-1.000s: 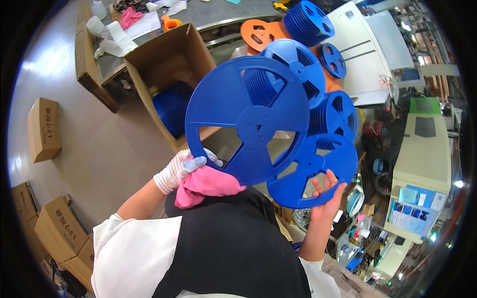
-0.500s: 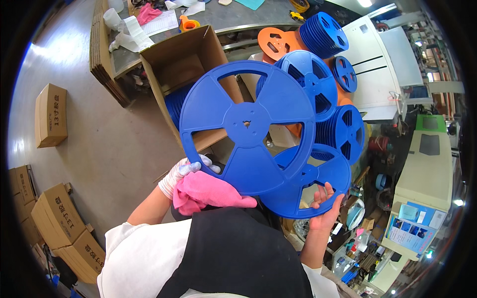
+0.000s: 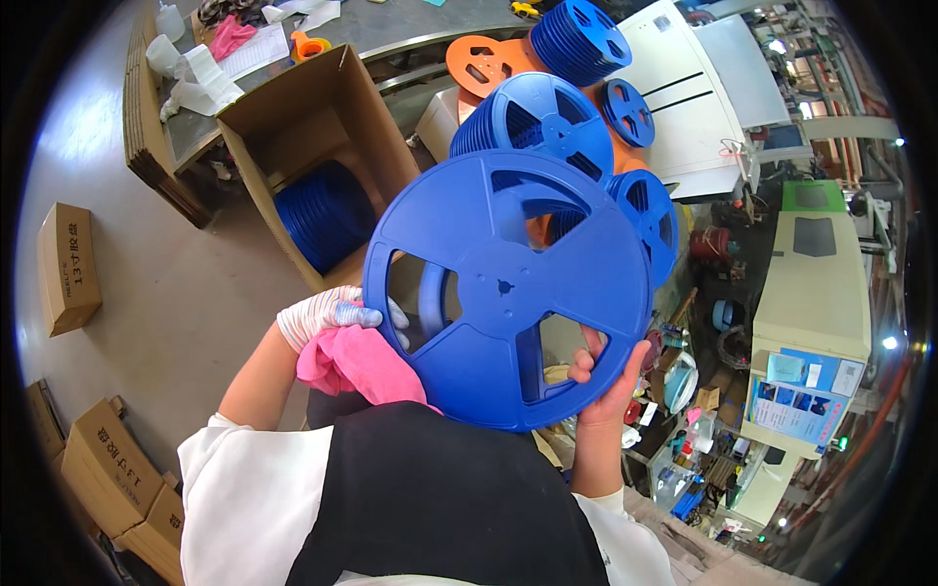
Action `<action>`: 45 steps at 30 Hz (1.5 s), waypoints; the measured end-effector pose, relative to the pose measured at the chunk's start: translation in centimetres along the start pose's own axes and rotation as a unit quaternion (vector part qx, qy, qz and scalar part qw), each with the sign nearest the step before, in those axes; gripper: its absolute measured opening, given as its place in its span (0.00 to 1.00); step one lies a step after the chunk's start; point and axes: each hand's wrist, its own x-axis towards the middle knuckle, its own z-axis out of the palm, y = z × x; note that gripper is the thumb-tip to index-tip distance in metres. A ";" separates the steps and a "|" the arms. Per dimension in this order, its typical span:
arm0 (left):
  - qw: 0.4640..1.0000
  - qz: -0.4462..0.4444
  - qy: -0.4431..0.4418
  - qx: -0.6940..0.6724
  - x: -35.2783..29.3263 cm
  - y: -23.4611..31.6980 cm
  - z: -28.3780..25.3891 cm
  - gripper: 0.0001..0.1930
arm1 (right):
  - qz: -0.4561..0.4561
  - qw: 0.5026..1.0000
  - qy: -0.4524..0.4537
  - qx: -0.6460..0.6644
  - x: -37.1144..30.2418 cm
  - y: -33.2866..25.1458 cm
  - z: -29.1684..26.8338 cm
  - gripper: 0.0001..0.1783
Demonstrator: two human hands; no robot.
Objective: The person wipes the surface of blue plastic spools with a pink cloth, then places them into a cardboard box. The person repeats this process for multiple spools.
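A large blue plastic reel (image 3: 503, 361) is held up in front of me, its round face toward me. Parts of a second blue reel (image 3: 433, 298) show through its cut-outs, right behind it. My left hand (image 3: 327, 317), in a striped glove, is closed on the left rim with a bunched pink cloth (image 3: 357, 361) under the fingers. My bare right hand (image 3: 608, 386) grips the lower right rim, its fingers curled into a cut-out. Whether it holds the rear reel too is hidden.
An open cardboard box (image 3: 293, 127) at left holds a stack of blue reels (image 3: 324, 210). Blue reel stacks (image 3: 581, 44) stand on orange reels (image 3: 479, 63) beyond. A metal table (image 3: 391, 24) runs along the back; closed cartons (image 3: 68, 269) sit on the floor.
The two reels, apart and partly overlapping before, now lie nearly one behind the other. My right hand has moved left and up, the view has shifted, and more of the box's contents shows.
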 end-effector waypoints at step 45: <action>0.634 0.464 0.161 0.597 12.5 -4.5 9.3 0.26 | 0.118 0.990 -0.015 0.075 -1.8 2.1 2.4 0.38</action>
